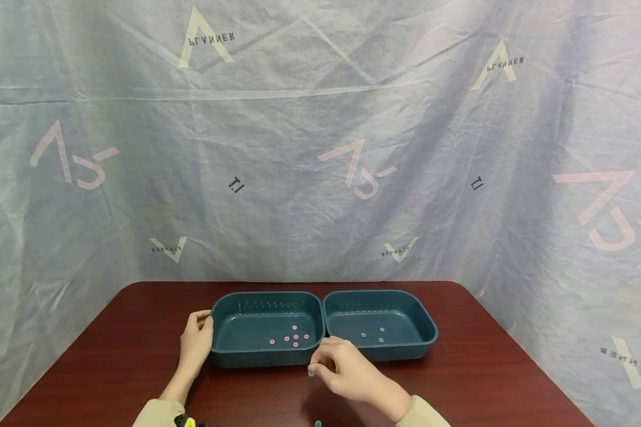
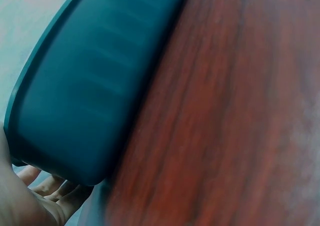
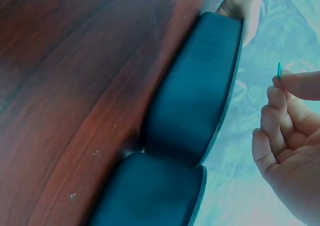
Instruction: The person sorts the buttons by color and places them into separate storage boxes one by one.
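Observation:
Between thumb and index finger, my right hand pinches a small teal button, in front of where two dark teal trays meet. In the right wrist view the button stands edge-on at the fingertips. My left hand touches the outer left end of the left tray; the left wrist view shows its fingers by the end wall. Several pink buttons lie inside the left tray. The right tray has teal buttons on its floor. Another teal button lies near the table's front.
Both trays stand side by side on a dark red wooden table. A grey printed cloth hangs behind the table and along both sides. A black and yellow item shows at the left sleeve.

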Tool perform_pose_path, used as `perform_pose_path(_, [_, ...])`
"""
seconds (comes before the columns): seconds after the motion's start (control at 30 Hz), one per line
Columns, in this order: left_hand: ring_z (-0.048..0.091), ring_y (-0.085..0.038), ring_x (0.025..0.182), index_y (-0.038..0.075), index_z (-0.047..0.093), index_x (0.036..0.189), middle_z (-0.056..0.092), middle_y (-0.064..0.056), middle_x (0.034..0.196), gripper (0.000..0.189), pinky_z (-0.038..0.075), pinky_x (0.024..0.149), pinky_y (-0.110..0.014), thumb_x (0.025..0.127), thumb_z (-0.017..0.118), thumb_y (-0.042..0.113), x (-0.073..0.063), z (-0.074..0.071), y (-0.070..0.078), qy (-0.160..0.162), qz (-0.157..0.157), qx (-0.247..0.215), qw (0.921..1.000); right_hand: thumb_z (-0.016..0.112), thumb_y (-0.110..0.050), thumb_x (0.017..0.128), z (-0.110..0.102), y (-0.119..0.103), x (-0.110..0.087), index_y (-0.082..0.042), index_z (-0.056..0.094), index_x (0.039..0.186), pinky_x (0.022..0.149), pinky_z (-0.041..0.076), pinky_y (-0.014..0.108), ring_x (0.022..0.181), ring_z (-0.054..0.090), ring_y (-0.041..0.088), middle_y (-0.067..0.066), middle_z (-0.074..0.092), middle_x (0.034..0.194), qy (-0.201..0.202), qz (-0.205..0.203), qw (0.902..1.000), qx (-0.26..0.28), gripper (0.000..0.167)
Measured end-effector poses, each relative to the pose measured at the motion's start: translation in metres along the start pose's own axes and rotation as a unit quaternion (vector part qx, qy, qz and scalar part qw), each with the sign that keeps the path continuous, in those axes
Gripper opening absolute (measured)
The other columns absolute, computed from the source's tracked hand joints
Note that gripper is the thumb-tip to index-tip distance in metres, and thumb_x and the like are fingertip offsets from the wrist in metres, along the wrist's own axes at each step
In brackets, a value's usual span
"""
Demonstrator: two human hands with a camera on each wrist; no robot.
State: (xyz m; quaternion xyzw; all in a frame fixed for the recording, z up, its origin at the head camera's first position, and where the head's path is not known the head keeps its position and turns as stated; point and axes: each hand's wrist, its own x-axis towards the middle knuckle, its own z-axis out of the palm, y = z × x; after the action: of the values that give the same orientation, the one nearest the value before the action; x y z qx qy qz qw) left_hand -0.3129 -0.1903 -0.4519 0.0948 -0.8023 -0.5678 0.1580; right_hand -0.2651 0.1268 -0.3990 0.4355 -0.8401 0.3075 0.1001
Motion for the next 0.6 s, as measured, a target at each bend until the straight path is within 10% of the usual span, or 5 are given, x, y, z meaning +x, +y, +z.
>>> perform_pose_path(0.6, [0.041, -0.043, 0.122, -0.003, 0.035, 0.136, 0.042, -0.029, 0.133, 0.046, 0.035, 0.094, -0.056, 0.102, 0.028, 0.027, 0.0, -0.001, 0.0, -0.006, 0.001, 0.001, 1.0, 0.063, -0.016, 0.09, -0.011, 0.013, 0.002, -0.018, 0.065, 0.081, 0.062, 0.044, 0.021, 0.068, 0.045, 0.001, -0.013, 0.05, 0.071, 0.065, 0.045, 0.9968, -0.01, 0.01])
